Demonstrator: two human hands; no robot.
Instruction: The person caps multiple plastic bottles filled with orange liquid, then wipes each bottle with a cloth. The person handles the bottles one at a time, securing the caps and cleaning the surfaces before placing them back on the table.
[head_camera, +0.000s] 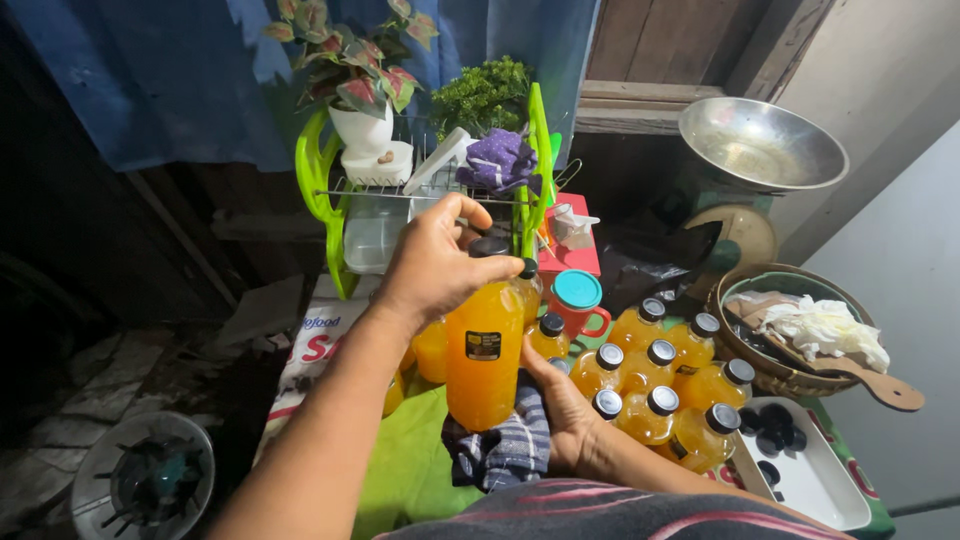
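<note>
Dim and crowded, the room closes in behind a blue curtain (150, 80) and rough wooden boards, with a surface (410, 470) draped in green cloth carrying nearly everything. Largest at the back stands a green dish rack (330, 190) holding a white pot of red-veined leaves (350, 60), a leafy green bunch and a purple cloth. To its right a metal scale pan (762, 143) sits above its dial, and below that a woven basket (790, 375) holds crumpled white paper and a wooden spoon. A white tray (815, 485) of dark caps lies near the edge. Capped bottles of orange juice (660, 385) crowd together just right of centre, hemming in a red cup with a teal lid (578, 300). In front, the left hand (435, 265) has its grip clamped over the cap of a tall orange bottle (484, 365) standing upright, while the right hand (560, 405) presses a striped cloth (505, 445) against the bottle's lower side, fingers closed on the cloth.
</note>
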